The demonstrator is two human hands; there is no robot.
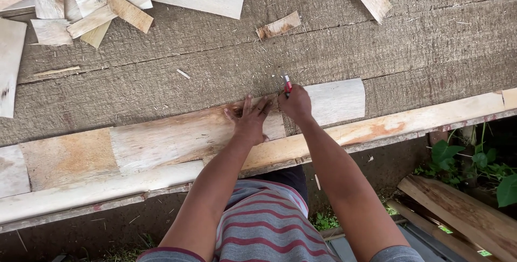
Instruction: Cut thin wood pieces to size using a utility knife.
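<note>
A thin wood sheet [199, 135] is pinned flat on the desk [226, 57] by the spread left hand [251, 119]; at its 3 o'clock, the right hand [295, 103] is closed on a red marker [287, 85] (tip down). The sheet is best held firmly so any line stays true.

Nope, no packages, labels, signs or screens anywhere in this shot, as far as I can see. Nothing boxed, nothing wrapped, no stickers, no displays, near or far, left or right.
</note>
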